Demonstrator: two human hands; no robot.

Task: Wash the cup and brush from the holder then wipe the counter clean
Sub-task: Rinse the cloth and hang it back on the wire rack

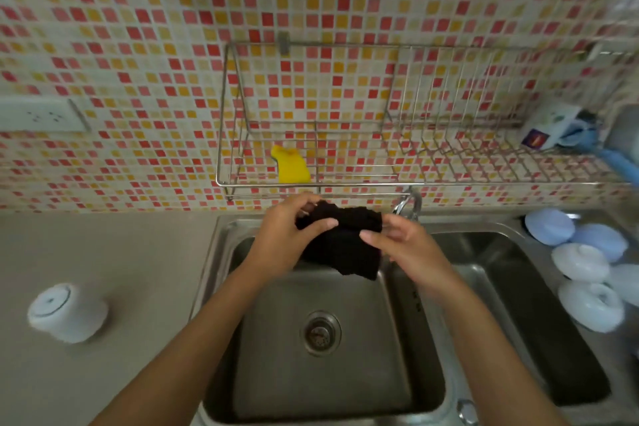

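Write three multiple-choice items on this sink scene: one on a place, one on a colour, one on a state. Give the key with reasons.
1. Where is the yellow sponge?
A. in the wire rack on the wall
B. in the left sink basin
C. on the counter

2. What colour is the cloth?
A. white
B. black
C. blue

3. How is the cloth held?
A. lying in the basin
B. draped over the tap
C. gripped in both hands above the basin

Key: 1 A, it sits in the wire rack. 2 B, it is black. 3 C, the left hand and right hand grip it over the left sink basin.
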